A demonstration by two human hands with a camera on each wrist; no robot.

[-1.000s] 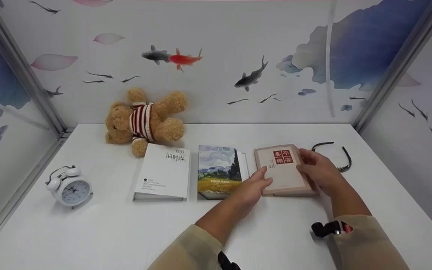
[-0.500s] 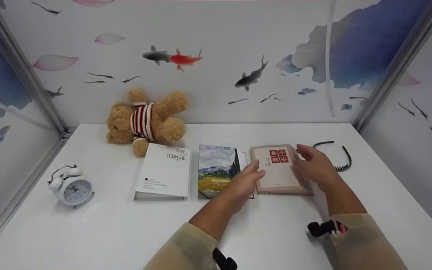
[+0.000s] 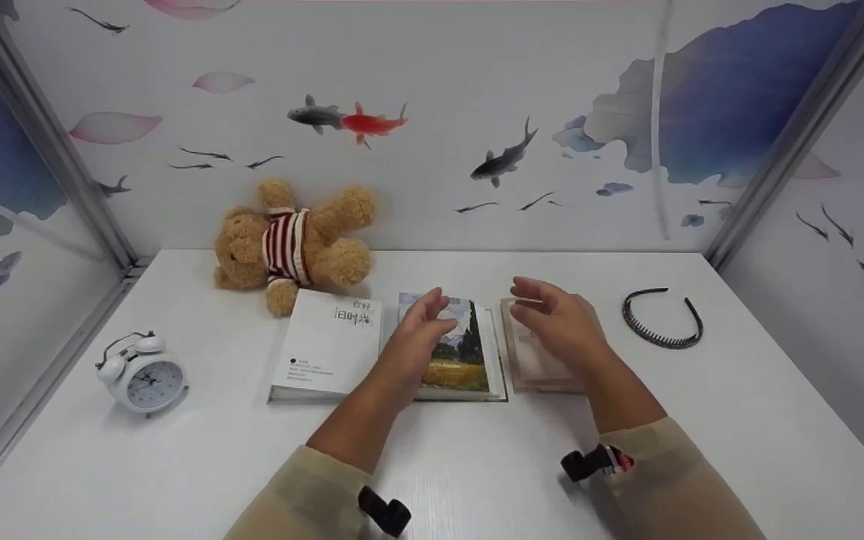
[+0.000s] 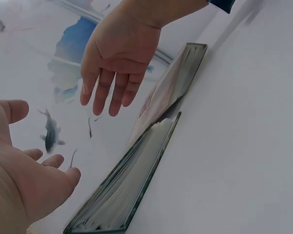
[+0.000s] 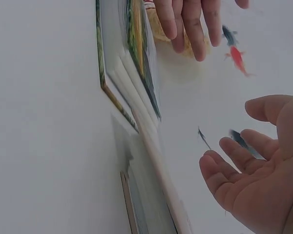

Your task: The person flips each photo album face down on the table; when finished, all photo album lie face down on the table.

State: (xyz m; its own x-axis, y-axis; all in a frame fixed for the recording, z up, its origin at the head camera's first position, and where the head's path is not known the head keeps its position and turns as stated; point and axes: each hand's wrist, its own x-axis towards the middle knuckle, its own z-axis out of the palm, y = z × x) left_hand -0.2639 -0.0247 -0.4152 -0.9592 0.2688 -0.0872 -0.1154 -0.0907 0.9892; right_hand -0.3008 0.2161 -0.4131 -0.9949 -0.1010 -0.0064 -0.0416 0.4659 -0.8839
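Three books lie in a row on the white table (image 3: 199, 465): a white book (image 3: 327, 345), a book with a painted landscape cover (image 3: 466, 352) and a beige book (image 3: 533, 367). My left hand (image 3: 421, 334) hovers over the landscape book with its fingers spread and holds nothing. Over the beige book my right hand (image 3: 552, 319) floats, fingers relaxed and also empty. In the left wrist view the left palm (image 4: 24, 180) faces the right hand (image 4: 117, 58) above the landscape book's page edge (image 4: 127, 190). The right wrist view shows the right hand (image 5: 259, 180) clear of the books.
A teddy bear (image 3: 289, 240) in a striped shirt lies at the back left against the wall. A white alarm clock (image 3: 139, 375) stands near the left edge. A black headband (image 3: 661, 319) lies to the right of the books. Patterned walls enclose the table on three sides.
Both hands have let go of the beige book, lifted and moved left. The beige book has slid slightly left, close beside the landscape book.
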